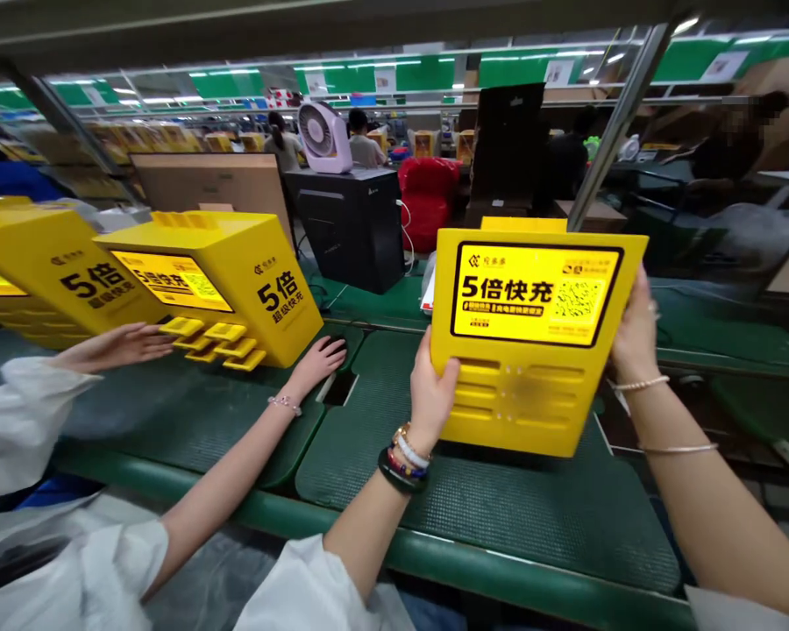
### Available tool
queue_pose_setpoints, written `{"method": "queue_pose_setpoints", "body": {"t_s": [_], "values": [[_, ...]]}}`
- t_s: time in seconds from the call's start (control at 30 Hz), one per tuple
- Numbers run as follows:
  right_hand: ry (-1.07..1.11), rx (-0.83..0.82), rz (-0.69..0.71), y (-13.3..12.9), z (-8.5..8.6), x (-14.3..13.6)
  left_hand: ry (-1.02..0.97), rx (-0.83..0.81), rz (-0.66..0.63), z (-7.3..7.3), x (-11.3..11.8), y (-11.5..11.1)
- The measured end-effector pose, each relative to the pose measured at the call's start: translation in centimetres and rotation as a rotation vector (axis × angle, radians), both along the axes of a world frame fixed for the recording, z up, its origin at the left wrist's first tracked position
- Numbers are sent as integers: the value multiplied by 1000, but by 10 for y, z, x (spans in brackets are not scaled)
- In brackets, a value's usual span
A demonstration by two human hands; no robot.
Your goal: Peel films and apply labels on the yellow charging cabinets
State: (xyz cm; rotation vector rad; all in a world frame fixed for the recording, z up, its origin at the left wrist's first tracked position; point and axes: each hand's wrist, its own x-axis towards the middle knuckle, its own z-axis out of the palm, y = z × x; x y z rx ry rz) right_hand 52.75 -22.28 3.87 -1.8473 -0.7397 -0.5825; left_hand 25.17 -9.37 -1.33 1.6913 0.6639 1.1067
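Note:
A yellow power bank station (519, 386) with a lit screen and rows of slots below it is held up between my two hands, over the green conveyor. My left hand (432, 394) grips its left side, with the thumb on the front face. On the opposite side my right hand (635, 329) presses against the edge; its fingers are partly hidden behind the housing. The station tilts slightly, and its underside appears raised off the ribbed green surface (486, 517).
At left, a co-worker's hands (316, 364) are by another yellow station (237, 254) with several power banks (220, 342) sticking out. A further station (66, 263) stands beyond. Behind are a black computer case (348, 228), a fan (325, 138) and a metal post (621, 123).

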Motion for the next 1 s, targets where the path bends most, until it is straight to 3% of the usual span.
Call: {"method": "queue_pose_setpoints", "body": {"t_s": [0.07,0.13,0.2,0.3,0.4,0.5,0.63,0.8,1.0], "values": [[-186,0,-248,-15,22,11,21,12,24,7,8,8],[-401,91,-313,-34,44,6,49,20,35,12,13,13],[-492,228,-128,-50,62,-17,85,32,56,14,15,13],[-190,271,317,-58,75,-71,117,51,86,18,15,11],[204,-73,632,-49,72,-114,139,56,71,22,16,10],[312,-401,763,-30,61,-128,170,73,71,25,19,13],[268,-507,720,0,54,-123,209,99,124,24,23,14],[242,-543,678,33,62,-123,222,151,181,21,26,10],[156,-620,596,51,63,-130,238,173,183,19,26,10]]}}
